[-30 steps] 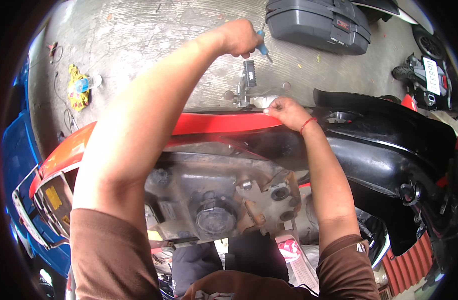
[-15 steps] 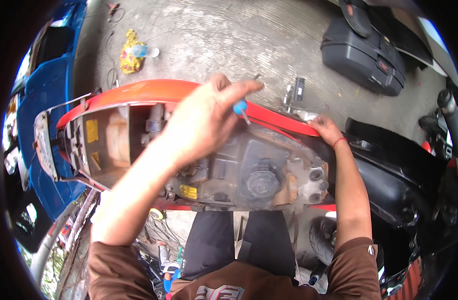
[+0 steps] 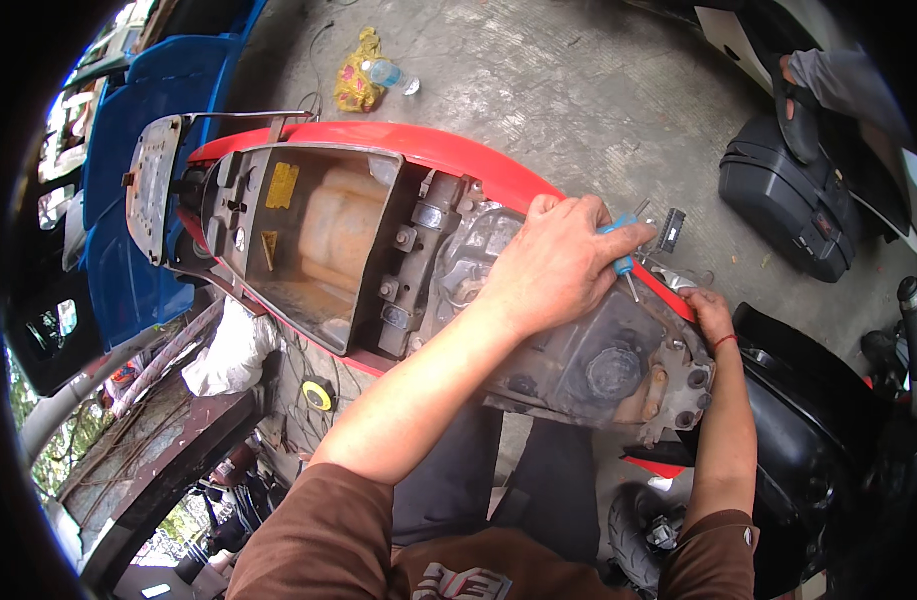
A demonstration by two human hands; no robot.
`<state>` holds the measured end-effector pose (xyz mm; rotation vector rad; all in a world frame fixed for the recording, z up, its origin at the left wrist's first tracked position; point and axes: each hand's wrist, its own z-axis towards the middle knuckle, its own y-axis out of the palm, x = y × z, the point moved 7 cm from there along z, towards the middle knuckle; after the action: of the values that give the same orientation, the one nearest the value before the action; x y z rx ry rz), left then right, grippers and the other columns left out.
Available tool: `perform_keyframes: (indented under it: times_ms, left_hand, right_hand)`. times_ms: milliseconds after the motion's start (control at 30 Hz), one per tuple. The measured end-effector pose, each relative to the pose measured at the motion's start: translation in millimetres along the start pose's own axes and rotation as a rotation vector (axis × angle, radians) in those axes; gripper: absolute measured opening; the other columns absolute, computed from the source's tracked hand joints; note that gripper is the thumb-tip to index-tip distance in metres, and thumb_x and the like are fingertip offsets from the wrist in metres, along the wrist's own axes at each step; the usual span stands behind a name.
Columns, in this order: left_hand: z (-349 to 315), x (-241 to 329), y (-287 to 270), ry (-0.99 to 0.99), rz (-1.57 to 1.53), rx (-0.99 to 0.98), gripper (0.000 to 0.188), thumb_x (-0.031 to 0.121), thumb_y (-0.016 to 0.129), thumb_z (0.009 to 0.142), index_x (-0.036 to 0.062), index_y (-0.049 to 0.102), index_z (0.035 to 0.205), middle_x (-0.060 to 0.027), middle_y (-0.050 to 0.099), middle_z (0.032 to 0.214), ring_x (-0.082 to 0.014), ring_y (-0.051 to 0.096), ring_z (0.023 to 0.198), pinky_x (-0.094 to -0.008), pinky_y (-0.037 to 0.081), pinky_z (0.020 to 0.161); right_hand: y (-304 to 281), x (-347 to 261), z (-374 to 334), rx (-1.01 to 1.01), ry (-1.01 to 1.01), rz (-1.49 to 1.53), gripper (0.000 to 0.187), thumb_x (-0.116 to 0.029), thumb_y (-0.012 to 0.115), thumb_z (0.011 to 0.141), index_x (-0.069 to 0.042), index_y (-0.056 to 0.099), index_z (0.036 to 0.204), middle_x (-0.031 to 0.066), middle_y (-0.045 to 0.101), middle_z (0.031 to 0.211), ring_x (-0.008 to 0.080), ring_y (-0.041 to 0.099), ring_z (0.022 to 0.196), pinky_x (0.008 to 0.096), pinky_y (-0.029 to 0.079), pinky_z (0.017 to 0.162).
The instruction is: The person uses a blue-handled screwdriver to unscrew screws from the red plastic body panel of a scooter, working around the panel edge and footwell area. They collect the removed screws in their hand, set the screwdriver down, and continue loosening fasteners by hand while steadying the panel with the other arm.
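Curls left hand (image 3: 567, 258), palm down, around blue screwdriver (image 3: 624, 266) over edge of red panel (image 3: 479, 168); pinches that panel's front end with right hand (image 3: 712, 314); wears pale lettering (image 3: 461, 583) on brown shirt (image 3: 319, 530).

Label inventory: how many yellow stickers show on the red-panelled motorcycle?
2: a yellow rectangular sticker and, below it in view, a yellow triangular sticker, both inside the open grey storage bin, near its left end. The left forearm may hide others.
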<state>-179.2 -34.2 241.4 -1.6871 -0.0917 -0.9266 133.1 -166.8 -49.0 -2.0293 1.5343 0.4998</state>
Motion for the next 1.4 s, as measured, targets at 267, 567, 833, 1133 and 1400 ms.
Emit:
perform_keyframes:
  times_ms: [267,567,833,1133,1400]
  left_hand:
    - [-3.3,-11.9,-5.5,-0.075,-0.155,0.086,0.052,0.007,0.071,0.081,0.0197,0.068,0.131,-0.0107,0.062,0.099,-0.0307,0.06,0.095,-0.0414,0.044,0.087]
    - [-0.4,-54.1,-81.4,0.045,-0.118,-0.005,0.032,0.009,0.078,0.081,0.0138,0.07,0.112,-0.0132,0.063,0.097,-0.0319,0.063,0.101,-0.0416,0.049,0.088]
    - [-2.8,-127.2,-138.2,-0.014,0.21,-0.275,0.018,0.011,0.079,0.079,0.0096,0.068,0.092,-0.0153,0.058,0.092,-0.0308,0.058,0.094,-0.0436,0.046,0.079]
    - [-17.8,-113.2,-148.2,0.191,0.33,0.097,0.02,0.014,0.081,0.078,0.0103,0.067,0.092,-0.0142,0.057,0.089,-0.0323,0.056,0.089,-0.0448,0.045,0.079]
    - [-74.0,-92.3,-173.7,0.139,0.179,0.358,0.025,0.019,0.077,0.092,0.0095,0.066,0.113,-0.0099,0.064,0.098,-0.0236,0.067,0.085,-0.035,0.053,0.076]
  right_hand:
    - [1.0,6.9,0.0,0.033,-0.02,-0.008,0.026,-0.024,0.066,0.094,0.0,0.075,0.098,-0.001,0.067,0.084,0.0101,0.058,0.077,0.0265,0.046,0.073]
    - [-5.9,2.0,-1.0,0.083,-0.015,-0.213,0.031,-0.034,0.076,0.092,-0.002,0.073,0.089,0.0005,0.066,0.083,0.0098,0.053,0.075,0.0279,0.044,0.068]
    - [-24.9,61.2,39.4,0.093,-0.005,-0.043,0.031,-0.029,0.069,0.1,0.001,0.074,0.095,0.0008,0.073,0.089,0.0102,0.065,0.079,0.0257,0.052,0.074]
    - [-17.9,24.9,5.2,-0.163,0.07,0.332,0.017,-0.01,0.068,0.1,0.003,0.072,0.11,0.0059,0.074,0.094,0.0091,0.066,0.078,0.0237,0.055,0.073]
    - [-13.2,22.8,-4.2,-0.156,0.053,0.283,0.018,-0.01,0.068,0.101,0.003,0.072,0.111,0.006,0.074,0.095,0.0093,0.067,0.079,0.0237,0.055,0.074]
